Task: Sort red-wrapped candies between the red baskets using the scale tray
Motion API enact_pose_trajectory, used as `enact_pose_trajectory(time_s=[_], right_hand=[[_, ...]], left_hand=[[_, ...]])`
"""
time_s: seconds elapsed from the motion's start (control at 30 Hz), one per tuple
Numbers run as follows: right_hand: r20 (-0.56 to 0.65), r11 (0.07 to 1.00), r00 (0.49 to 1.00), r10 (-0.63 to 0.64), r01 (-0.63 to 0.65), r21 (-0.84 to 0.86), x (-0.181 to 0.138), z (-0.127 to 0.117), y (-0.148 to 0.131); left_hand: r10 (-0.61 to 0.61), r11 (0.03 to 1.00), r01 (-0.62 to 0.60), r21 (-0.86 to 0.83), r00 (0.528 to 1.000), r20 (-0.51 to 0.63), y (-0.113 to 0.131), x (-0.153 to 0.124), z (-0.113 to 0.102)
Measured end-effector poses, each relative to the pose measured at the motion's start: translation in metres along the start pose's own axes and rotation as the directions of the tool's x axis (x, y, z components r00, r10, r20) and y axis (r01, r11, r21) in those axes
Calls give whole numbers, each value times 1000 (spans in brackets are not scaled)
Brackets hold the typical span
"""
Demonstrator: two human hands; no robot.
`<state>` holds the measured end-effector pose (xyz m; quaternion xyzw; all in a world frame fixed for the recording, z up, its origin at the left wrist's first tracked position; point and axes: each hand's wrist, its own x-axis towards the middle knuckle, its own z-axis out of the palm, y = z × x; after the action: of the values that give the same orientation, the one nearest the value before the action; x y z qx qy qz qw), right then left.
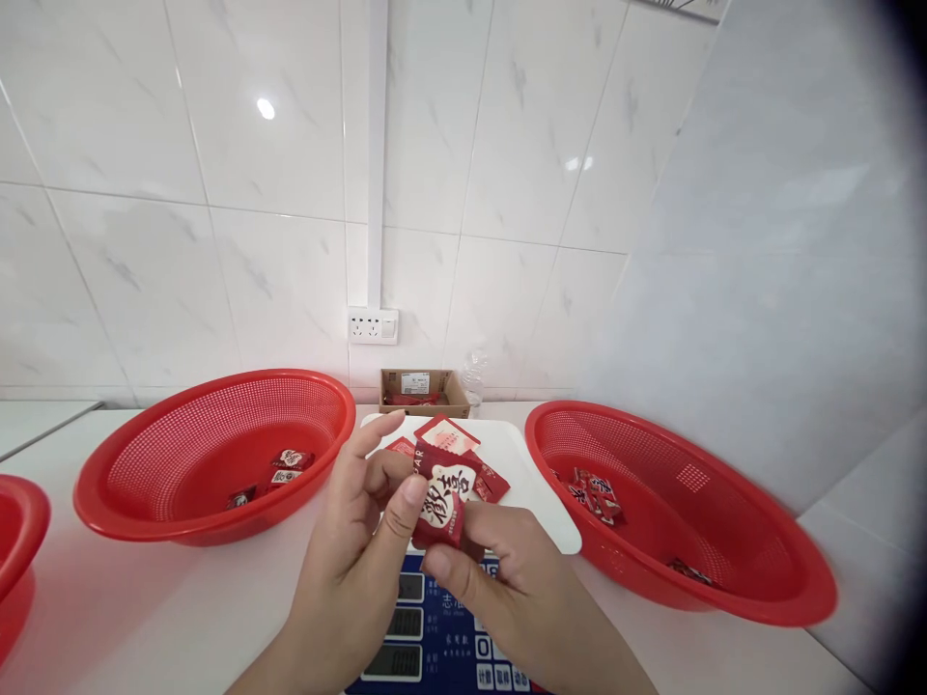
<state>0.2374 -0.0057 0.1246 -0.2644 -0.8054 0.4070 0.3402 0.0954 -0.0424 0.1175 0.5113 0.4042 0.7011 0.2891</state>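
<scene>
Both my hands hold a small red packet (440, 502) with white characters, above a blue electronic scale (435, 637). My left hand (362, 550) pinches the packet's left edge with thumb and fingers. My right hand (507, 579) grips its lower right side, fingers curled under it. Behind the packet, several more red packets (453, 439) lie on the scale's white pan (521, 454).
A red mesh basket (217, 454) at left holds a few packets; another red basket (681, 512) at right holds several. A third red basket's edge (18, 526) shows far left. A small cardboard box (424, 391) and a clear bottle (474, 376) stand at the tiled wall.
</scene>
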Motion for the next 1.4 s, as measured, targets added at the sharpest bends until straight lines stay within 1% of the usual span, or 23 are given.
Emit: enact_pose_trajectory(time_s=[0.07,0.13,0.17,0.23,0.3,0.33,0.4,0.5,0.57,0.6,0.67,0.77,0.93,1.0,1.1,1.17,1.23,1.3,1.33,1.4], right_hand=[[13,996,999,-46,44,83,1,-2,0],[-34,984,996,-81,85,154,3,-4,-1],[-67,981,995,-74,85,173,3,-5,-2],[-120,985,992,-31,51,166,3,-5,-2],[-175,993,985,-7,27,116,3,-5,-1],[-214,996,977,-17,36,85,3,-4,0],[-320,997,946,-52,67,36,1,-2,0],[-482,997,874,-64,73,1,-1,0,-1],[-546,997,835,-71,76,-14,-2,0,-3],[-561,997,824,-76,82,-16,-3,0,-4],[-553,995,830,-76,95,6,-4,0,-6],[-503,992,863,-57,108,73,-5,0,-8],[-439,985,898,-32,103,140,-5,0,-11],[-414,979,910,-18,100,177,-5,-1,-9],[-346,958,938,-9,107,265,-5,-5,-4],[-314,952,950,5,92,293,-5,-8,-1],[-326,957,944,58,40,286,-5,-9,0],[-361,967,925,115,-21,254,-4,-9,-2],[-379,972,917,127,-40,230,-4,-8,-3],[-419,985,902,102,-33,168,-4,-6,-6]], left_hand=[[-1,1000,1,21,1000,20,-1,-1,0],[-22,1000,20,20,996,86,-1,-2,0],[-41,999,39,14,991,129,-1,-2,1],[-78,997,80,-2,977,197,0,-3,2],[-96,995,102,-15,971,220,0,-3,2],[-104,994,110,-17,970,221,0,-3,3],[-119,993,120,10,963,242,1,-2,3],[-140,987,102,127,931,337,5,1,2],[-136,979,65,194,915,381,7,1,2],[-131,977,52,206,913,387,8,1,3],[-123,981,54,187,916,381,9,1,3],[-132,989,100,107,924,360,10,0,2],[-149,987,159,-14,949,278,9,1,2],[-154,986,166,-21,951,267,9,2,1],[-154,987,158,8,946,284,10,3,0],[-148,989,144,34,941,305,10,3,0],[-143,990,133,55,935,323,11,4,-1],[-150,988,134,71,932,329,11,4,-1],[-159,987,142,76,932,327,10,4,0],[-177,984,161,73,927,332,10,4,1]])
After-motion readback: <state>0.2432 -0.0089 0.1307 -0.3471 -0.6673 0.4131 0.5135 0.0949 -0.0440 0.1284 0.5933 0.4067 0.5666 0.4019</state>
